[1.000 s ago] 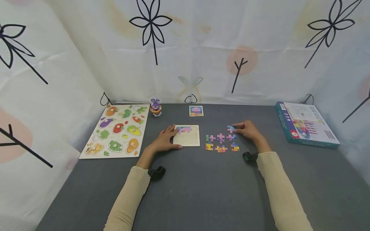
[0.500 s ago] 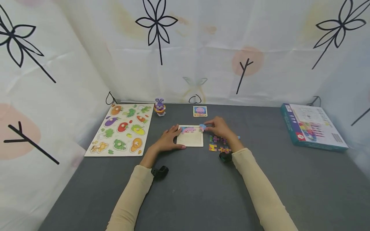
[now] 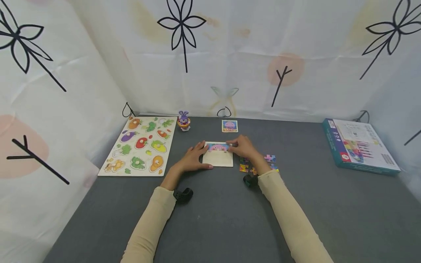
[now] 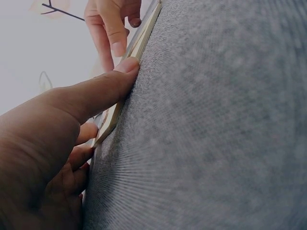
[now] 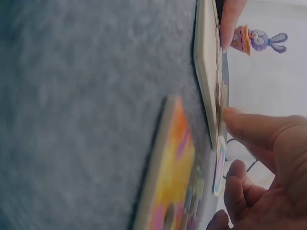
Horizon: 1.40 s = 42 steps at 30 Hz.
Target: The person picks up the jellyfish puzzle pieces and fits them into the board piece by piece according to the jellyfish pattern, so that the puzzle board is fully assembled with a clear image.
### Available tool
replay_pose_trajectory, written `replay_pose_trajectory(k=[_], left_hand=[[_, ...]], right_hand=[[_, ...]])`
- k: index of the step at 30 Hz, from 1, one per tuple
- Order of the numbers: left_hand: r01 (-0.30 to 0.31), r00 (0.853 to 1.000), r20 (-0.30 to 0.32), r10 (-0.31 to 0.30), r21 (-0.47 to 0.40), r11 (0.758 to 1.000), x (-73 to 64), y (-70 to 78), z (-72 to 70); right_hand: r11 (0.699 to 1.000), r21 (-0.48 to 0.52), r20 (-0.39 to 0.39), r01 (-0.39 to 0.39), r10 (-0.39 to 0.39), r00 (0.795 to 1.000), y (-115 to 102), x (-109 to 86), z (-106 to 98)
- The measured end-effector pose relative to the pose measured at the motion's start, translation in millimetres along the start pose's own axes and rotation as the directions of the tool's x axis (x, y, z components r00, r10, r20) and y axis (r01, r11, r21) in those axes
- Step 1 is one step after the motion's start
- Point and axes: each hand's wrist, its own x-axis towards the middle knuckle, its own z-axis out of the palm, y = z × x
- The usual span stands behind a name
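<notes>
A pale wooden puzzle tray (image 3: 217,160) lies mid-table, with joined jigsaw pieces (image 3: 217,147) showing a pink face along its far side. My left hand (image 3: 192,160) holds its left side, thumb against the near edge and fingers at the far left corner. At the far right corner, my right hand (image 3: 244,149) pinches a jigsaw piece (image 5: 223,98) between thumb and finger; in the right wrist view the piece stands slightly tilted over the tray's surface. Several loose jigsaw pieces (image 3: 243,167) lie right of the tray, partly hidden under my right wrist.
Behind the tray lies a small picture card (image 3: 229,126). A purple rabbit figure (image 3: 183,121) stands at the back, beside a large vegetable puzzle board (image 3: 133,160) on the left. On the right is a flat teal-edged box (image 3: 365,149). White printed cloth encloses the table's back and sides.
My right hand has carried the jigsaw piece leftward from the loose pieces to the tray's far right corner. My left hand keeps its hold on the tray; the head view has shifted slightly.
</notes>
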Motion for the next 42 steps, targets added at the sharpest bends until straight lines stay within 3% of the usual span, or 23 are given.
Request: replay_pose_trajectory(k=[4, 12, 17, 21, 24, 29, 34, 42], left_hand=[[0.000, 1.000, 0.002, 0.000, -0.003, 1.000, -0.1, 2.3, 0.2], [-0.017, 1.000, 0.005, 0.017, -0.016, 1.000, -1.0, 7.0, -0.3], [-0.023, 1.000, -0.004, 0.023, -0.013, 1.000, -0.2, 7.6, 0.1], [-0.035, 0.999, -0.008, 0.035, -0.017, 0.999, 0.3, 7.3, -0.1], [-0.025, 1.000, -0.017, 0.025, -0.012, 1.000, -0.6, 6.2, -0.7], [0.003, 1.000, -0.031, -0.003, 0.011, 1.000, -2.3, 3.9, -0.9], [0.013, 1.000, -0.022, -0.013, -0.001, 1.000, -3.3, -0.5, -1.6], [-0.081, 0.996, 0.039, 0.084, -0.080, 0.994, -6.7, -8.9, -9.5]], right_hand=[[1.000, 0.022, 0.003, -0.001, 0.001, 1.000, -3, -0.9, 1], [0.998, -0.042, 0.011, -0.046, 0.047, 0.999, -3, 0.0, 1], [0.999, -0.014, 0.029, -0.043, 0.043, 0.999, -2, -2.0, -2], [0.999, 0.032, 0.010, -0.026, 0.026, 1.000, 5, -12.7, -15], [0.997, 0.049, 0.011, -0.064, 0.064, 0.998, 11, -25.4, -28], [0.993, -0.002, 0.073, -0.115, 0.115, 0.991, 25, -43.1, -42], [0.993, -0.042, 0.124, -0.110, 0.114, 0.986, 30, -49.8, -42], [0.992, -0.041, 0.099, -0.116, 0.120, 0.988, 29, -50.0, -40]])
